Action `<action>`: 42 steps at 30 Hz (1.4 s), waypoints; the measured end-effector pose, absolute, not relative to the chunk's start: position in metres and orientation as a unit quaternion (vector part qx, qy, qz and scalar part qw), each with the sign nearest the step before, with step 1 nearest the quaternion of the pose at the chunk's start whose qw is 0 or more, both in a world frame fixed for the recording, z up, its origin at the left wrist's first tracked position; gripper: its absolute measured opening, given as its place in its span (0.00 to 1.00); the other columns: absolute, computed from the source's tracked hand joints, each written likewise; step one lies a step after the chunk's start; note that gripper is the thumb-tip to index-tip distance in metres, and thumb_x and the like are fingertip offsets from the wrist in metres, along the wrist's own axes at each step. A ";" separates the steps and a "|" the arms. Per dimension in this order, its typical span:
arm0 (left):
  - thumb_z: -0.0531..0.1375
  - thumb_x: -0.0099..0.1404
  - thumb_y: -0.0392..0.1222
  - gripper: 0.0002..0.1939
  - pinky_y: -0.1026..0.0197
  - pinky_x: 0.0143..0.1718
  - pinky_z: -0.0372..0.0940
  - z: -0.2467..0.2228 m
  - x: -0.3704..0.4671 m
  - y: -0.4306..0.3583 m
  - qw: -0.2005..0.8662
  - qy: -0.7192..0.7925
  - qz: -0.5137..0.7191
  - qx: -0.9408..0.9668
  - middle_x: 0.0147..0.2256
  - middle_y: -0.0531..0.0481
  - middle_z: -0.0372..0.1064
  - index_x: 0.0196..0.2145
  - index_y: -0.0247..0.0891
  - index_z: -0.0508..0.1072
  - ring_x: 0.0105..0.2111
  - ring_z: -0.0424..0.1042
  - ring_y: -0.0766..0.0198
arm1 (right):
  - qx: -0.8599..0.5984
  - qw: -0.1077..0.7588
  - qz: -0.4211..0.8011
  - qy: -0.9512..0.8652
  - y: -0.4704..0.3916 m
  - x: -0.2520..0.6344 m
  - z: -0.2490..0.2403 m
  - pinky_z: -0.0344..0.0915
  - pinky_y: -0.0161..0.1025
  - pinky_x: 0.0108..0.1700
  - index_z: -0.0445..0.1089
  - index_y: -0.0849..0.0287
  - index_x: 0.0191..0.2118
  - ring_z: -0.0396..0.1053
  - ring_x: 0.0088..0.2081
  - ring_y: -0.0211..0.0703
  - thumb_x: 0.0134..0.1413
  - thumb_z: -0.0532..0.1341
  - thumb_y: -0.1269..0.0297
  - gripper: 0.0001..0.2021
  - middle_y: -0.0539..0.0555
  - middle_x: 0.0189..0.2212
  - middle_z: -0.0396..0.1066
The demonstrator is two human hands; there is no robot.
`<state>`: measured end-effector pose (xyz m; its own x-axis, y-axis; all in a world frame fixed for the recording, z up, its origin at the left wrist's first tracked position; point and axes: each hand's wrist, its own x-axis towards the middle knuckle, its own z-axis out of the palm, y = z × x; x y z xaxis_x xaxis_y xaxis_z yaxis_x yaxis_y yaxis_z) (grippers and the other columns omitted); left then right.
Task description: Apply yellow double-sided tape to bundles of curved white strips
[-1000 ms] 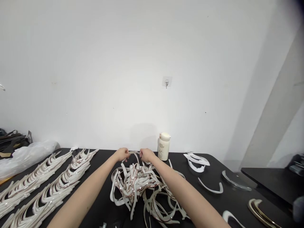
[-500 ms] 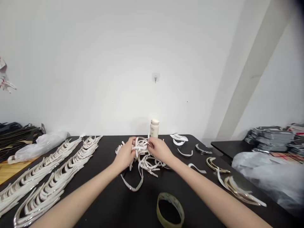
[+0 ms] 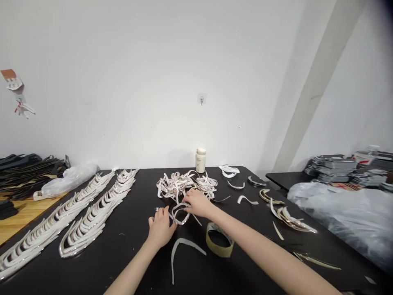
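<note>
A tangled heap of pale, shiny-edged curved strips (image 3: pixel 172 184) lies mid-table. In front of it, a looped white strip (image 3: pixel 183 222) rests between both hands. My left hand (image 3: pixel 160 227) is low on the tabletop, thumb and fingers around the loop's left side. My right hand (image 3: pixel 198 202) reaches the loop's upper right with fingers bent down and closed on it; its fingertips are partly hidden. Nearer to me a single curved strip (image 3: pixel 182 241) lies flat. Beside my right forearm stands an olive ring like a tape roll (image 3: pixel 219 244).
Two long overlapping rows of strips (image 3: pixel 101 213) run along the left of the black table (image 3: pixel 135 254). A cream bottle (image 3: pixel 200 160) stands behind the heap. Loose strips (image 3: pixel 291 219) lie on the right. A clear plastic bag (image 3: pixel 331 217) and grey stacks (image 3: pixel 334 168) are further right.
Both hands have come down from the heap toward me, bringing a looped strip onto the table in front of it. A single curved strip now lies flat nearer to me. The view has shifted slightly.
</note>
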<state>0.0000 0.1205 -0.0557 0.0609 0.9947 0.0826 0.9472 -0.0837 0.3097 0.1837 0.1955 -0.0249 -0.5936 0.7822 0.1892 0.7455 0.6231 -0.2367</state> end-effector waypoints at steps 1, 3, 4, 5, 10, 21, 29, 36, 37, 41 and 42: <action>0.51 0.63 0.45 0.29 0.44 0.51 0.53 -0.054 -0.001 0.115 0.074 0.672 0.144 0.723 0.55 0.31 0.62 0.59 0.29 0.59 0.55 0.61 0.44 | -0.437 0.129 0.063 -0.888 0.196 0.177 -0.029 0.62 0.53 0.52 0.71 0.62 0.41 0.68 0.48 0.48 0.58 0.61 0.59 0.11 0.55 0.43 0.71; 0.49 0.65 0.45 0.28 0.45 0.50 0.53 -0.052 -0.004 0.103 0.053 0.671 0.157 0.723 0.55 0.30 0.63 0.58 0.27 0.61 0.53 0.63 0.43 | -0.456 0.118 0.065 -0.880 0.197 0.169 -0.035 0.63 0.52 0.51 0.71 0.62 0.40 0.69 0.46 0.46 0.60 0.60 0.59 0.10 0.55 0.42 0.72; 0.48 0.66 0.46 0.27 0.45 0.50 0.53 -0.052 -0.005 0.097 0.046 0.669 0.165 0.723 0.55 0.30 0.63 0.58 0.27 0.61 0.53 0.63 0.44 | -0.465 0.117 0.071 -0.875 0.198 0.167 -0.036 0.64 0.51 0.50 0.71 0.62 0.39 0.70 0.44 0.45 0.60 0.59 0.59 0.10 0.54 0.40 0.72; 0.47 0.67 0.47 0.27 0.45 0.51 0.52 -0.052 -0.005 0.090 0.044 0.666 0.172 0.724 0.56 0.31 0.62 0.59 0.29 0.61 0.54 0.62 0.44 | -0.471 0.116 0.078 -0.871 0.200 0.167 -0.037 0.65 0.49 0.48 0.71 0.62 0.39 0.70 0.43 0.44 0.61 0.59 0.59 0.11 0.54 0.39 0.73; 0.57 0.59 0.53 0.33 0.40 0.55 0.47 -0.070 0.004 0.063 0.133 0.615 0.165 0.760 0.58 0.30 0.61 0.58 0.33 0.65 0.56 0.60 0.38 | -0.495 0.120 0.121 -0.852 0.209 0.170 -0.038 0.68 0.44 0.43 0.71 0.62 0.40 0.72 0.38 0.41 0.63 0.57 0.59 0.12 0.52 0.36 0.73; 0.48 0.67 0.37 0.14 0.54 0.38 0.58 -0.082 0.004 0.066 0.122 0.632 0.191 0.741 0.32 0.46 0.72 0.30 0.41 0.72 0.33 0.71 0.55 | -0.588 0.137 0.095 -0.792 0.193 0.158 -0.041 0.67 0.47 0.44 0.69 0.63 0.42 0.71 0.38 0.42 0.63 0.56 0.60 0.11 0.52 0.35 0.72; 0.45 0.69 0.45 0.10 0.61 0.28 0.56 -0.076 -0.004 0.051 0.198 0.635 0.288 0.689 0.27 0.53 0.70 0.33 0.45 0.63 0.26 0.71 0.58 | -0.567 0.172 0.141 -0.793 0.183 0.148 -0.043 0.67 0.47 0.45 0.71 0.62 0.39 0.71 0.38 0.42 0.60 0.60 0.61 0.09 0.53 0.36 0.73; 0.47 0.66 0.51 0.13 0.59 0.31 0.61 -0.079 -0.034 0.036 0.323 0.648 0.364 0.586 0.30 0.52 0.69 0.43 0.43 0.61 0.27 0.72 0.58 | -0.525 0.359 0.202 -0.745 0.127 0.170 -0.019 0.66 0.39 0.42 0.75 0.53 0.47 0.73 0.36 0.43 0.59 0.53 0.69 0.16 0.54 0.42 0.76; 0.48 0.65 0.52 0.14 0.58 0.32 0.62 -0.080 -0.033 0.036 0.356 0.636 0.382 0.568 0.30 0.52 0.68 0.42 0.42 0.63 0.27 0.72 0.58 | -0.515 0.367 0.228 -0.741 0.117 0.173 -0.020 0.67 0.37 0.37 0.75 0.53 0.46 0.73 0.31 0.42 0.59 0.54 0.67 0.15 0.53 0.39 0.77; 0.59 0.58 0.55 0.14 0.59 0.38 0.67 -0.075 -0.013 0.030 0.557 0.520 0.492 0.420 0.28 0.53 0.70 0.33 0.41 0.68 0.31 0.73 0.60 | -0.475 0.369 0.328 -0.728 0.076 0.177 -0.038 0.62 0.32 0.22 0.77 0.53 0.44 0.70 0.24 0.38 0.56 0.55 0.66 0.15 0.52 0.32 0.75; 0.62 0.56 0.54 0.14 0.58 0.39 0.68 -0.072 -0.007 0.027 0.611 0.485 0.510 0.364 0.28 0.53 0.72 0.32 0.41 0.68 0.32 0.74 0.60 | -0.463 0.374 0.347 -0.725 0.067 0.177 -0.044 0.62 0.31 0.22 0.77 0.53 0.44 0.70 0.25 0.39 0.55 0.55 0.67 0.16 0.52 0.32 0.75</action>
<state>-0.0069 0.0270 -0.0721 0.0110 0.9754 -0.2202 -0.2692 0.2150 0.9388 0.1768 0.0666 -0.0444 -0.2916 0.9307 0.2209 0.4120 0.3306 -0.8491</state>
